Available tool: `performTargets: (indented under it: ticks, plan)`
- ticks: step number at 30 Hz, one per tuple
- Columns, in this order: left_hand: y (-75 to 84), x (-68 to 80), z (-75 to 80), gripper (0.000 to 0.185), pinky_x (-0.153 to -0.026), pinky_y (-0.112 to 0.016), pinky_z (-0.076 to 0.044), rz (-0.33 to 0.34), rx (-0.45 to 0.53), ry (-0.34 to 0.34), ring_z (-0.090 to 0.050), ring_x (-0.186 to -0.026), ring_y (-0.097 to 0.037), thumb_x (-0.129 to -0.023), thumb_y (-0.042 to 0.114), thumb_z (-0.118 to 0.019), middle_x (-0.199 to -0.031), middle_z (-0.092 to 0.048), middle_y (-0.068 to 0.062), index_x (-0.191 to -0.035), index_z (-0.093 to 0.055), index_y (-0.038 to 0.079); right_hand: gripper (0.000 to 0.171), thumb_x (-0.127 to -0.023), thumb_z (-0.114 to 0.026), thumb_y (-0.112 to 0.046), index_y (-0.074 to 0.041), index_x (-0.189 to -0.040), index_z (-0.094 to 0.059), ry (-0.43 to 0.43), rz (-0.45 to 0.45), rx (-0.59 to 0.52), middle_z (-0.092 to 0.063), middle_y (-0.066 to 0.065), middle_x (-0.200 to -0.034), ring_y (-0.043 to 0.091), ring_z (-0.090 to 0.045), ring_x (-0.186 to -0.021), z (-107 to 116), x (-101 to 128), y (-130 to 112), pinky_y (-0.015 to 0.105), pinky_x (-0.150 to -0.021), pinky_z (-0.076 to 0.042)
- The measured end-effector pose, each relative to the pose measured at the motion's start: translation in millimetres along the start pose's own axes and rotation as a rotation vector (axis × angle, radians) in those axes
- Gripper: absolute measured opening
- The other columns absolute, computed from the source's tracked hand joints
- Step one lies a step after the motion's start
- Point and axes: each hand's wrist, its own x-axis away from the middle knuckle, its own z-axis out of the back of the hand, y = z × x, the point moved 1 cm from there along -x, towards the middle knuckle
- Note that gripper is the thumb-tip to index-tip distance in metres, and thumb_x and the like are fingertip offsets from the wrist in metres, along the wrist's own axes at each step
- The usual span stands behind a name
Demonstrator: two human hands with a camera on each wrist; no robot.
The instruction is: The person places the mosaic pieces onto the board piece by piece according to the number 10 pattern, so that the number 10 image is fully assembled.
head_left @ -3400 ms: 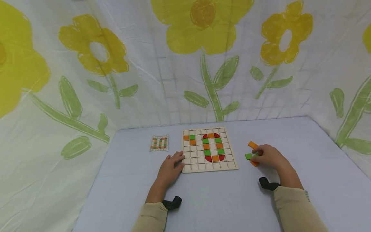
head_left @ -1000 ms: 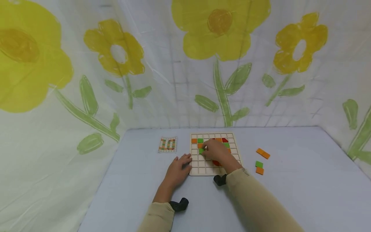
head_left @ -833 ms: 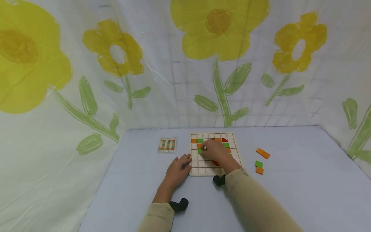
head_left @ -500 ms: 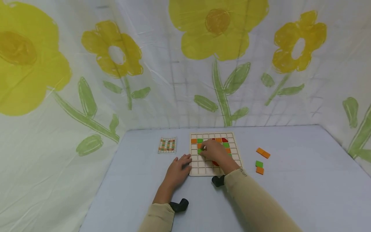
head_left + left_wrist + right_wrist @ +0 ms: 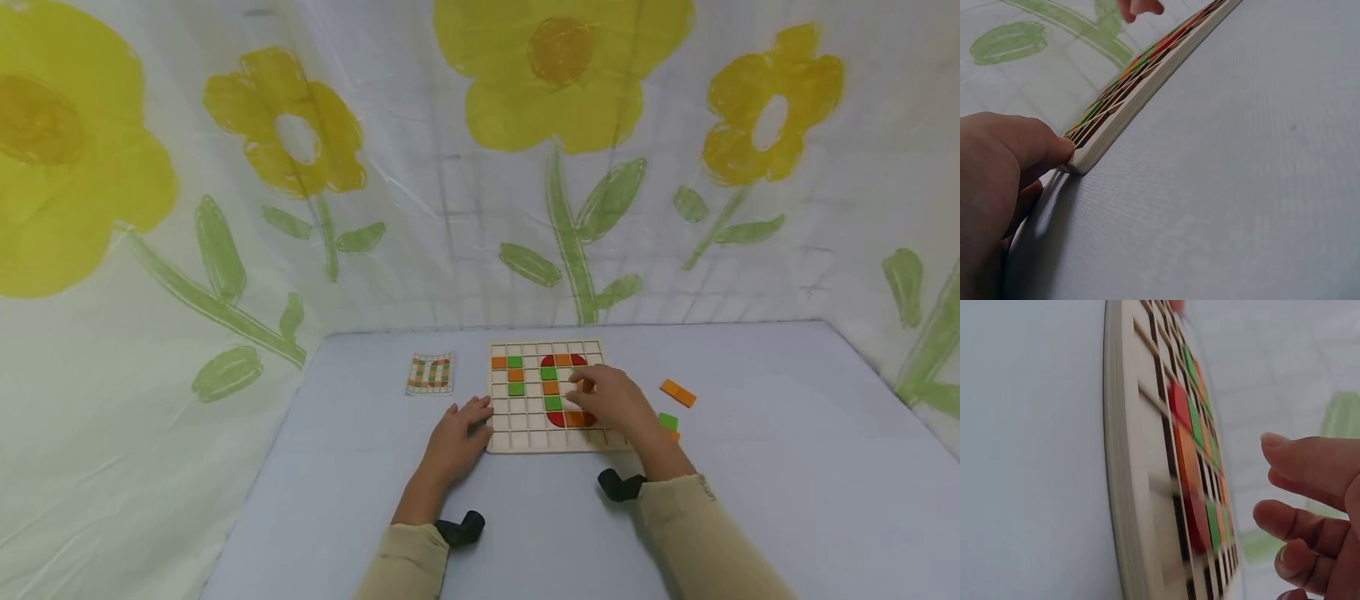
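The wooden grid board (image 5: 525, 437) lies flat on the table, bearing orange, green and red tiles. A column of tiles on its left includes a green tile (image 5: 516, 389). Red-cornered tiles form a ring on the right, partly hidden by my right hand. My left hand (image 5: 455, 442) lies against the board's left edge. In the left wrist view its thumb (image 5: 1047, 147) touches a corner of the board. My right hand (image 5: 615, 404) hovers above the ring with loosely bent fingers. The right wrist view shows nothing between its thumb and fingers (image 5: 1291, 519).
A small pattern card (image 5: 431, 373) lies left of the board. To the right lie two orange tiles (image 5: 678, 392) side by side. Nearer sit a green tile (image 5: 668, 422) and an orange tile (image 5: 676, 436), partly behind my right wrist. A flower-printed curtain (image 5: 450, 250) stands behind.
My right hand went from the loose tiles to the board's left column, where a green tile now sits. It has since lifted off and moved right. My left hand stays at the board's edge.
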Motion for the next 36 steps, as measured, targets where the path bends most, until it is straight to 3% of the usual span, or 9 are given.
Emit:
performTargets:
  ticks: [7,12,18,23,29,36]
  plan:
    - [-0.2,-1.1,2.1,0.035,-0.124,-0.045,-0.022,-0.006,-0.009,0.000,-0.044,-0.140,-0.020,-0.094,0.021,-0.065,-0.146,-0.053,0.004,-0.129,-0.066,0.013,0.037,-0.091,-0.069,-0.033,-0.009,-0.119,-0.067,0.019,-0.103,-0.012,-0.063,0.007,-0.097,0.022,-0.054,-0.085,36,34,50,0.030,-0.065,-0.046]
    - [-1.2,-0.2,4.6,0.036,-0.125,-0.044,-0.021,0.001,-0.011,-0.004,-0.043,-0.141,-0.019,-0.095,0.023,-0.065,-0.146,-0.052,0.005,-0.130,-0.066,0.014,0.035,-0.089,-0.070,-0.035,-0.009,-0.112,-0.067,-0.054,-0.117,-0.005,-0.061,0.006,-0.090,0.019,-0.054,-0.077,55,51,79,0.030,-0.059,-0.046]
    - [-3.3,1.1,5.6,0.036,-0.124,-0.044,-0.022,0.005,-0.012,-0.002,-0.043,-0.141,-0.019,-0.095,0.023,-0.065,-0.147,-0.052,0.006,-0.130,-0.065,0.014,0.032,-0.083,-0.076,-0.032,-0.009,-0.103,-0.065,-0.135,-0.129,-0.030,-0.053,0.004,-0.084,0.019,-0.048,-0.077,62,59,97,0.029,-0.060,-0.040]
    - [-2.5,0.4,5.1,0.036,-0.125,-0.043,-0.021,0.004,-0.001,0.006,-0.043,-0.141,-0.019,-0.095,0.022,-0.065,-0.147,-0.052,0.005,-0.129,-0.066,0.014,0.041,-0.075,-0.083,-0.031,-0.010,-0.097,-0.057,-0.209,-0.120,-0.033,-0.051,0.004,-0.082,0.019,-0.048,-0.077,58,59,104,0.029,-0.063,-0.037]
    - [-2.0,0.0,1.6,0.035,-0.125,-0.040,-0.019,0.023,0.014,0.005,-0.042,-0.141,-0.016,-0.095,0.022,-0.065,-0.146,-0.052,0.007,-0.129,-0.066,0.015,0.043,-0.074,-0.085,-0.029,-0.008,-0.098,-0.056,-0.181,-0.118,-0.019,-0.051,0.005,-0.084,0.020,-0.048,-0.078,55,57,109,0.030,-0.063,-0.038]
    - [-1.6,-1.8,-3.0,0.036,-0.125,-0.040,-0.019,0.023,0.000,-0.004,-0.042,-0.142,-0.015,-0.095,0.023,-0.065,-0.146,-0.052,0.007,-0.129,-0.066,0.015,0.034,-0.080,-0.080,-0.029,-0.008,-0.101,-0.064,-0.072,-0.151,-0.030,-0.049,0.003,-0.078,0.019,-0.045,-0.071,50,56,118,0.028,-0.058,-0.034]
